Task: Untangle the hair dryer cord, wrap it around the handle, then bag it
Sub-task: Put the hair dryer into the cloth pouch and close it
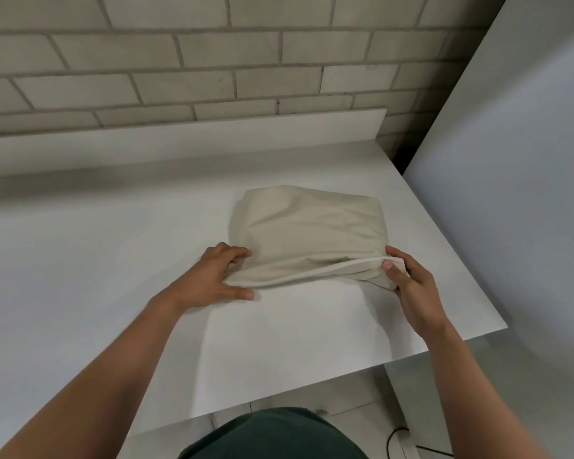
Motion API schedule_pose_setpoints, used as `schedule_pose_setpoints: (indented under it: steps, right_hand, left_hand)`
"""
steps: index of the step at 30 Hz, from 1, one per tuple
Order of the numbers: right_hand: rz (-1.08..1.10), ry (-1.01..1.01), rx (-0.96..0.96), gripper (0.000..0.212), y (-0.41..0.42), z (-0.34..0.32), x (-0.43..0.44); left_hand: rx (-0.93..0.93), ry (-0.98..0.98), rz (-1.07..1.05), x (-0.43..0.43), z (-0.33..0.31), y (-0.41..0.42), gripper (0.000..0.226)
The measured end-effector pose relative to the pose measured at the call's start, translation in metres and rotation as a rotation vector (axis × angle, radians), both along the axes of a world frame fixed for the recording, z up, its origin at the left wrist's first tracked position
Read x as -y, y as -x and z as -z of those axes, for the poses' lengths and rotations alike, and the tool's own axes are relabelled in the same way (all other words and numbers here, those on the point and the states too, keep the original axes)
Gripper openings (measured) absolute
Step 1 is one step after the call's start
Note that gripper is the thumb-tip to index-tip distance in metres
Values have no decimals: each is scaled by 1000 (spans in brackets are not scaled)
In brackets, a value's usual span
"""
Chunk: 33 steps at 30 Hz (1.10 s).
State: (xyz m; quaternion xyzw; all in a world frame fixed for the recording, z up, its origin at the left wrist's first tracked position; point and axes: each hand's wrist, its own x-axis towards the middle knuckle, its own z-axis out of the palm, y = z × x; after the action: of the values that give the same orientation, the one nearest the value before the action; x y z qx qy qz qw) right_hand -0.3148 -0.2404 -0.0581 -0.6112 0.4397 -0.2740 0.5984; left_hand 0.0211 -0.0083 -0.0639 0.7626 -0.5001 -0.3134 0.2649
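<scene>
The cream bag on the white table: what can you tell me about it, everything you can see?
The bag is soft, cream-coloured cloth, wrinkled and bulging as if something is inside, though its contents are hidden. It lies on the white table, toward the right edge, with its hemmed opening facing the person. The left hand grips the near left corner. The right hand pinches the near right corner, thumb on top of the hem.

The person's left hand [212,279] and right hand [411,286] are bare, and the left forearm [113,359] and right forearm [478,376] are uncovered along all the length that shows. The right thumb's nail is short. A dark green garment [272,435] of plain cloth covers the body; which garment cannot be told.
</scene>
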Motion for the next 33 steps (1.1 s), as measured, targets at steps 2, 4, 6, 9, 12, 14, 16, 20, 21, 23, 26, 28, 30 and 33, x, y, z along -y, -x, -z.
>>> schedule_pose_setpoints:
  steps: [2,4,6,9,12,14,16,20,21,23,26,28,30,33]
  right_hand:
    - [-6,-7,-19,36,-2,0,2]
    - [-3,-14,-28,45,-3,0,3]
    - [11,-28,-20,52,-3,1,6]
    - [14,-36,-25,54,-8,2,10]
    - [10,-67,-33,51,-13,0,13]
    - [12,-86,-53,52,-15,0,15]
    - [13,-84,-76,52,-17,-1,15]
    - [12,-77,-81,39,-22,-4,17]
    - [8,-89,-72,41,-24,-5,18]
    - [6,-113,-67,45,-27,-6,20]
    - [2,-150,-72,47,-33,-6,24]
    - [1,-147,-71,45,-36,-4,27]
    - [16,-123,-76,42,-39,-4,29]
    - [34,-70,-79,45,-44,-5,27]
  left_hand:
    - [85,97,-45,4,4,-3,45]
    - [33,150,-148,8,5,-6,18]
    - [-84,168,-271,15,0,-6,11]
    - [-253,175,-395,26,-5,-11,25]
    - [-309,190,-413,40,-8,-14,30]
    - [-393,213,-444,48,-7,-15,28]
    - [-392,217,-477,55,-4,-15,22]
    - [-405,220,-533,70,-4,-19,43]
    - [-406,214,-500,71,-7,-20,46]
    - [-342,195,-396,72,-7,-22,33]
    - [-346,187,-320,69,-6,-22,18]
    - [-366,191,-332,67,-3,-23,25]
    - [-372,201,-346,67,-3,-23,27]
    - [-401,230,-393,67,0,-18,23]
